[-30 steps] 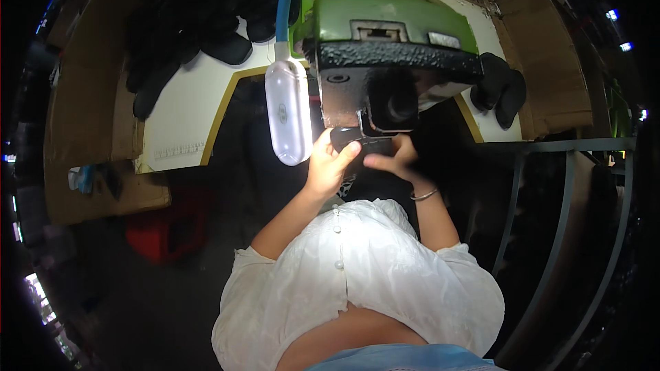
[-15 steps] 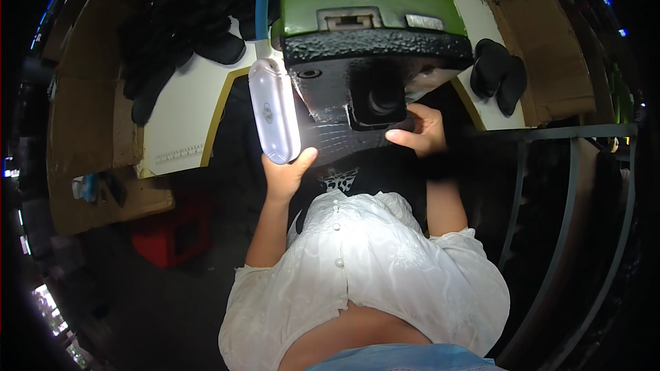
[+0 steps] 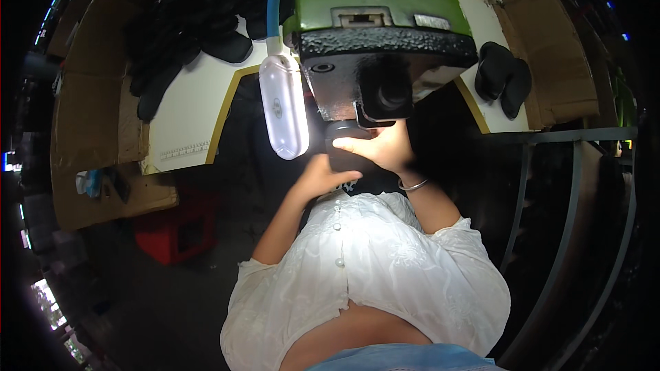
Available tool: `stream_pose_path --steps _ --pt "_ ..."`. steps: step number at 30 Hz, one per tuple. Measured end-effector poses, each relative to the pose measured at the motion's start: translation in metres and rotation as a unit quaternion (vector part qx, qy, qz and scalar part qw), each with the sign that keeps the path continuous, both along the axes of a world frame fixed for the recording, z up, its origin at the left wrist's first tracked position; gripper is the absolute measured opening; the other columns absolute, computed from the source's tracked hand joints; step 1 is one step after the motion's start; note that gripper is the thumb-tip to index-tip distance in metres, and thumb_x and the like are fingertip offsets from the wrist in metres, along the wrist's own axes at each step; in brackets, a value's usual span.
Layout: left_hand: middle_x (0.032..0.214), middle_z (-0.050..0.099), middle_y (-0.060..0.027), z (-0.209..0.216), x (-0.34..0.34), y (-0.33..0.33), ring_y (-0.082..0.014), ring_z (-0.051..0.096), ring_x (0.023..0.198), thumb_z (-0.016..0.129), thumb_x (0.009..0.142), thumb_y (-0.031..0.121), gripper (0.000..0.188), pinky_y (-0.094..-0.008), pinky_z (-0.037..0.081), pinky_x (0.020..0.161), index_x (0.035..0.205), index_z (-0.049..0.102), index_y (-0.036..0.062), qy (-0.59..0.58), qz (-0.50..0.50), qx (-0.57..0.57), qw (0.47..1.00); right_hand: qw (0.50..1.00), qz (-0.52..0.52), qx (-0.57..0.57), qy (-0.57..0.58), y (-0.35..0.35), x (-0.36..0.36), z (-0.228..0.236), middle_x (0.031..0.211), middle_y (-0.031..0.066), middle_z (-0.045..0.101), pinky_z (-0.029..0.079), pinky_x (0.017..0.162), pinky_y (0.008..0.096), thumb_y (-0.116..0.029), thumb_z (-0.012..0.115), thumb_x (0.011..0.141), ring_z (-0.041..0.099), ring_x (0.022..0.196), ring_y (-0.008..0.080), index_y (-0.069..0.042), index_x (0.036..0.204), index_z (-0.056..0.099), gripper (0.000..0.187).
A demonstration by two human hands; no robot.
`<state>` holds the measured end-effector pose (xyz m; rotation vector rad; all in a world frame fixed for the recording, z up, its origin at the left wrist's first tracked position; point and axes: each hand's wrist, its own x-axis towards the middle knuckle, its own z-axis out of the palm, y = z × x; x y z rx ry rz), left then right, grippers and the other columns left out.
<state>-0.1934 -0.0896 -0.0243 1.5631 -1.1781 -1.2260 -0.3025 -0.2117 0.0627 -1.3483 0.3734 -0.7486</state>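
Both of my hands are at a soft-looking black piece (image 3: 348,158) just below the head of a green and black machine (image 3: 385,10). My right hand (image 3: 385,148) grips its far right side, thumb laid across the top and the other fingers partly hidden under the machine head. Closer to my body, my left hand (image 3: 325,177) holds the near left side, its thumb pointing right and its fingers out of sight beneath. The piece's exact kind is hard to make out in the dark. A lit white lamp (image 3: 285,106) hangs on a blue flexible neck, left of the machine head.
A white tabletop (image 3: 182,127) with yellowish edges flanks the machine, bordered by cardboard walls (image 3: 93,113). Black flat shaped pieces (image 3: 199,34) are heaped at left; a few more (image 3: 505,79) lie at right. A red stool (image 3: 175,233) stands low left, a metal rail (image 3: 574,192) at right.
My right hand has moved left and nearer, my left hand right and nearer, so they are closer together. The black piece has shifted toward my body and looks turned or folded.
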Motion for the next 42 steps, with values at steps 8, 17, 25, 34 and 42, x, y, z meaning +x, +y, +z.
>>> stream_pose_path --steps 8,17,25,34,42 --pt "0.098 0.064 -0.0166 -0.010 -0.016 -0.014 -0.0253 0.064 0.089 0.071 0.076 0.024 0.036 -0.0330 0.050 0.078 0.102 0.063 0.0006 -0.127 -0.033 -0.017 0.991 0.901 -0.402 -0.158 0.039 -0.070 -0.074 0.024 0.081 0.0045 0.064 0.049 0.067 0.0236 -0.006 0.074 0.075 0.060 0.074 0.0104 -0.001 0.097 0.060 0.027" --pt "0.103 0.058 -0.0143 -0.069 0.095 -0.014 -0.0278 0.056 0.096 0.063 0.081 0.019 0.028 -0.0355 0.046 0.082 0.103 0.059 0.0021 -0.316 0.165 -0.156 0.921 0.722 -0.420 -0.393 0.384 -0.186 -0.158 -0.038 0.117 0.0146 0.058 0.039 0.096 0.0362 -0.029 0.056 0.089 0.050 0.116 0.0308 -0.002 0.112 0.061 0.036" --pt "0.130 0.040 -0.0267 -0.008 0.221 -0.098 -0.0419 0.037 0.121 0.067 0.077 0.024 0.058 -0.0445 0.032 0.102 0.125 0.043 0.0001 -0.519 0.357 -0.127 0.766 0.656 -0.446 -0.492 0.359 -0.157 -0.148 -0.051 0.121 0.0128 0.054 0.028 0.100 0.0492 -0.023 0.059 0.086 0.046 0.120 0.0306 -0.007 0.108 0.062 0.027" --pt "0.092 0.061 -0.0192 -0.034 0.254 -0.101 -0.0324 0.061 0.089 0.045 0.084 0.004 0.008 -0.0384 0.053 0.070 0.088 0.050 0.0005 -0.689 0.214 -0.045 0.691 0.727 -0.374 -0.494 0.294 -0.115 -0.109 -0.037 0.109 0.0105 0.060 0.033 0.098 0.0503 -0.008 0.063 0.078 0.053 0.110 0.0288 -0.006 0.093 0.064 0.015" --pt "0.080 0.054 -0.0159 0.038 0.124 -0.009 -0.0337 0.056 0.070 0.060 0.075 0.009 0.024 -0.0412 0.046 0.066 0.096 0.053 0.0001 -0.614 0.271 -0.249 0.699 0.860 -0.218 -0.397 0.235 -0.061 -0.081 -0.065 0.110 0.0149 0.058 0.039 0.096 0.0386 -0.013 0.066 0.076 0.054 0.107 0.0309 -0.003 0.101 0.062 0.027"
